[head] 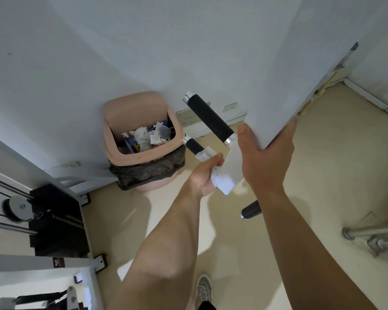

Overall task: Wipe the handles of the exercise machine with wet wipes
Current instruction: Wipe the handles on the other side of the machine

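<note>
Two black foam handles with silver end caps stick out from a white machine arm point(276, 90). The upper handle point(208, 118) is bare. My left hand point(205, 173) is closed around the lower handle point(193, 145) with a white wet wipe point(205, 154) wrapped over it; only the handle's outer end shows. Part of the wipe hangs below my fingers. My right hand point(264, 153) grips the lower edge of the white machine arm, thumb on the near face. A third black handle point(251, 210) pokes out below my right forearm.
A pink bin point(141, 157) with a black liner, holding used wipes and rubbish, stands against the wall left of the handles. A black weight stack point(56, 220) with pulley and cables is at lower left. Metal tubing point(372, 233) lies at right. My shoe point(203, 289) is on the beige floor.
</note>
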The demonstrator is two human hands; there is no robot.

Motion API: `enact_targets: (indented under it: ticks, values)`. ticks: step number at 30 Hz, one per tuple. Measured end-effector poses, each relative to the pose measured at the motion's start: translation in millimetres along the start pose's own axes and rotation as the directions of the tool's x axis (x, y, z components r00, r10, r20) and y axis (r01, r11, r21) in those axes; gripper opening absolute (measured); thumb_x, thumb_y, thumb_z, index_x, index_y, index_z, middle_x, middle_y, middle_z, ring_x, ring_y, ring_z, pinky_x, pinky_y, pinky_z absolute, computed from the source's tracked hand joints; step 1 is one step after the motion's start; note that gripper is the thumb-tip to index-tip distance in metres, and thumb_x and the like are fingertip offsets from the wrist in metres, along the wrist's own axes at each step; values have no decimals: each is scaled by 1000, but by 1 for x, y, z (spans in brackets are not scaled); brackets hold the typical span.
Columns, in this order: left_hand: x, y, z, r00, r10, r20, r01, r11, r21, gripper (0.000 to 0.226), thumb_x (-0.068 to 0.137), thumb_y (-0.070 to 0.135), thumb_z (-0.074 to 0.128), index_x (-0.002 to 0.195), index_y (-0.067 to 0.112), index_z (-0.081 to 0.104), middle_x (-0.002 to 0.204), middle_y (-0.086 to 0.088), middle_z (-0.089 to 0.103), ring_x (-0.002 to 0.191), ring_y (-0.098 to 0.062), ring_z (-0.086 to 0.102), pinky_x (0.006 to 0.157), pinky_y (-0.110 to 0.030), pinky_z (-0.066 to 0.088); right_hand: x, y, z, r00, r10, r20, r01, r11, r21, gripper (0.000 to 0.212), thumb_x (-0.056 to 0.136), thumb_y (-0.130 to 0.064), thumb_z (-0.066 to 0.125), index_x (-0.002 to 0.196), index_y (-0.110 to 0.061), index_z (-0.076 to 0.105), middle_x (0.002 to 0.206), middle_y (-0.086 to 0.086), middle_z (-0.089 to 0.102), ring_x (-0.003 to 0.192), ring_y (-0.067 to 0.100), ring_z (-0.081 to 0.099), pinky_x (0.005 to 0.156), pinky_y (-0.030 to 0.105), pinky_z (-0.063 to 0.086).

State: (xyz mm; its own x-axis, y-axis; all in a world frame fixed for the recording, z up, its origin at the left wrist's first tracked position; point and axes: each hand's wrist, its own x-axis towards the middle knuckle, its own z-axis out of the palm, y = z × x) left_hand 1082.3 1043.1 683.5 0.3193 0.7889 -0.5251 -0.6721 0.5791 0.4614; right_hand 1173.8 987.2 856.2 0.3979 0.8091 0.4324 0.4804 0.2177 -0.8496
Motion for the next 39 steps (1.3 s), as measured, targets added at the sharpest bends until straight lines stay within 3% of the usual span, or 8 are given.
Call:
enact_targets:
  ticks: [5,8,13,19,24,28,33,39]
  values:
    - [-8,12,20,977,-31,-212,56,992,111,17,88,23,73,80,14,61,73,-1,66,65,-17,70,65,-28,59,0,0,1,1000,5,16,-6,1000,16,52,72,-53,72,107,-28,43,97,-11,62,90,13,66,79,41,57]
    - [0,19,28,934,52,-353,5,987,159,43,71,28,80,108,12,65,89,-4,70,91,-23,75,87,-39,60,-1,1,1,1000,-1,14,0,1000,16,52,72,-55,73,103,-23,45,93,-12,61,87,14,66,76,42,57]
    - [-1,38,26,945,57,-322,-43,998,49,28,87,28,74,71,18,53,53,6,52,35,-7,51,45,-16,47,-1,0,0,1000,-2,2,2,1000,12,54,73,-58,73,98,-19,47,86,-11,60,78,11,63,70,40,55]
    - [2,45,-3,975,206,-87,-222,928,-298,40,78,22,82,61,23,46,48,9,39,42,-7,42,57,-26,51,-5,2,-4,1000,-5,27,4,1000,6,51,73,-59,72,99,-22,47,89,-4,64,81,17,65,71,41,55]
    - [-3,74,21,901,119,-417,-129,992,4,14,87,28,69,84,18,59,62,4,51,52,-10,49,69,-29,50,2,1,-1,999,17,28,-17,1000,4,53,73,-61,72,97,-21,45,92,3,64,83,22,65,71,47,55]
    - [0,69,34,876,146,-460,-119,989,88,19,94,32,56,105,18,60,82,1,53,70,-14,52,82,-36,46,0,1,1,1000,-6,30,7,1000,-11,56,75,-61,67,105,-20,43,99,-1,62,87,19,63,75,42,56]
    - [1,23,30,968,-26,-249,21,1000,-21,31,91,25,71,68,20,51,56,6,48,47,-8,50,47,-23,45,2,4,-3,1000,-21,-11,21,1000,-9,62,75,-56,68,114,-12,47,105,0,61,92,20,62,79,40,55]
    - [-4,6,4,998,49,48,-45,995,-91,32,68,18,92,68,14,60,58,2,54,62,-15,61,77,-35,53,0,6,-4,1000,-17,16,17,1000,16,58,74,-56,68,112,-18,45,102,-3,62,88,10,62,75,23,50]
